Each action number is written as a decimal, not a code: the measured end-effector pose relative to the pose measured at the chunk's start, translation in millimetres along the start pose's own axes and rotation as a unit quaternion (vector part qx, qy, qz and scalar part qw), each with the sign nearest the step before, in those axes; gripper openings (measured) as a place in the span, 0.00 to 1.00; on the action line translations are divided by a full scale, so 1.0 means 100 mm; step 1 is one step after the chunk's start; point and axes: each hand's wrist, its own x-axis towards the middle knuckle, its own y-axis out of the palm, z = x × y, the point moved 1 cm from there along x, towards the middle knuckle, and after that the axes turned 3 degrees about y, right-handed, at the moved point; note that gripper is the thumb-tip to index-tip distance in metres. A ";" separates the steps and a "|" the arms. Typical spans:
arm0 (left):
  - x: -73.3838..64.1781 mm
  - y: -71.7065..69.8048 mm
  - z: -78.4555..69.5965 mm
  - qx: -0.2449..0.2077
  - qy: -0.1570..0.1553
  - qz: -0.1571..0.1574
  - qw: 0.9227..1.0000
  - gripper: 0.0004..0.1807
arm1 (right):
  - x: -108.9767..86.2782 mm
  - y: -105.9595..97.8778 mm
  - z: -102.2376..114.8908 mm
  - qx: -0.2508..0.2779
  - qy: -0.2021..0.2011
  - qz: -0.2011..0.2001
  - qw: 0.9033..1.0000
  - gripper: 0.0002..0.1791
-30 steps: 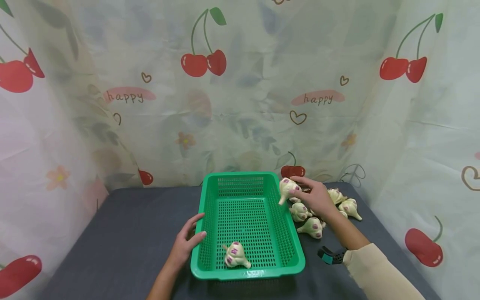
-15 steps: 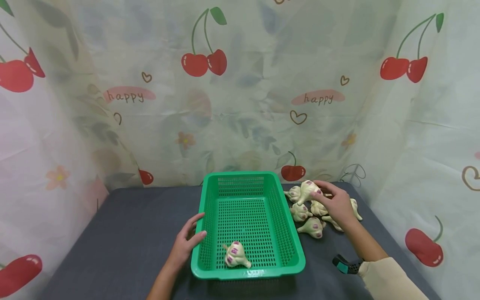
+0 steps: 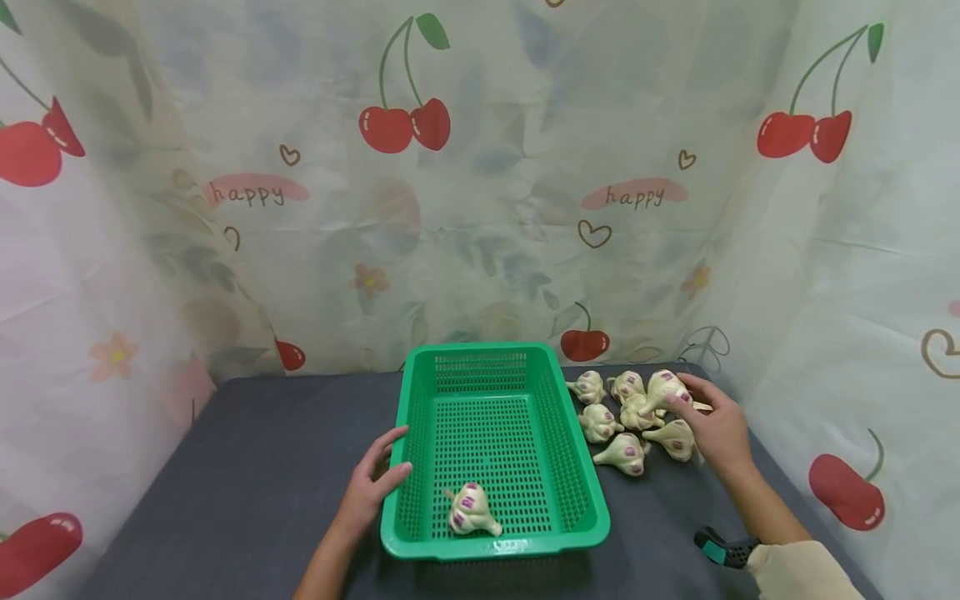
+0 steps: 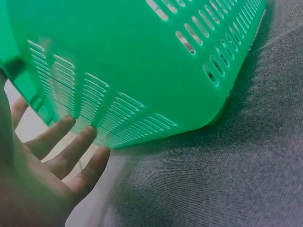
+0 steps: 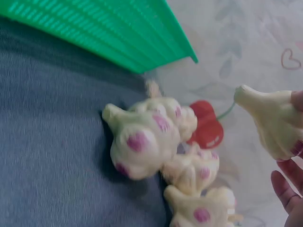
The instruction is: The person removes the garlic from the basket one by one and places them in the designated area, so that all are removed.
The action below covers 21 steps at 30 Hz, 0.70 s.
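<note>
In the head view, a green plastic basket (image 3: 495, 547) stands on the dark tabletop with one garlic bulb (image 3: 472, 510) at its near end. My left hand (image 3: 369, 483) rests at the basket's left rim, thumb and index fingertip over the edge. The left wrist view shows its other fingers (image 4: 78, 146) loosely extended by the slotted outer wall. To the right, my right hand (image 3: 716, 425) pinches a garlic bulb (image 3: 663, 390) between thumb and fingers, raised over the pile. The right wrist view shows this held garlic bulb (image 5: 272, 120) with its stem pointing away from the fingers.
Several garlic bulbs lie right of the basket, among them a near one (image 3: 624, 454) and a far one (image 3: 587, 387). A patterned curtain (image 3: 480, 208) hangs behind the table (image 3: 247, 467) and along both sides. A black-and-teal strap (image 3: 723, 548) is near my right wrist.
My right hand has moved right, away from the basket, carrying the garlic bulb over the pile to its right side. My left hand, the basket and the bulb inside stay put.
</note>
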 end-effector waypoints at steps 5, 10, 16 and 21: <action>-0.01 0.00 0.00 0.001 -0.002 -0.002 1.000 0.29 | -0.02 -0.08 -0.13 0.000 0.033 -0.024 0.999 0.23; -0.01 0.00 0.00 0.001 -0.003 -0.005 1.000 0.29 | -0.04 -0.16 -0.26 -0.016 0.064 -0.044 0.997 0.24; -0.01 0.00 -0.01 0.009 -0.005 -0.004 1.000 0.29 | -0.06 -0.29 -0.43 -0.051 0.087 -0.044 0.994 0.25; -0.02 0.00 -0.02 0.020 -0.003 -0.005 1.000 0.29 | -0.08 -0.39 -0.59 -0.066 0.102 -0.029 0.992 0.26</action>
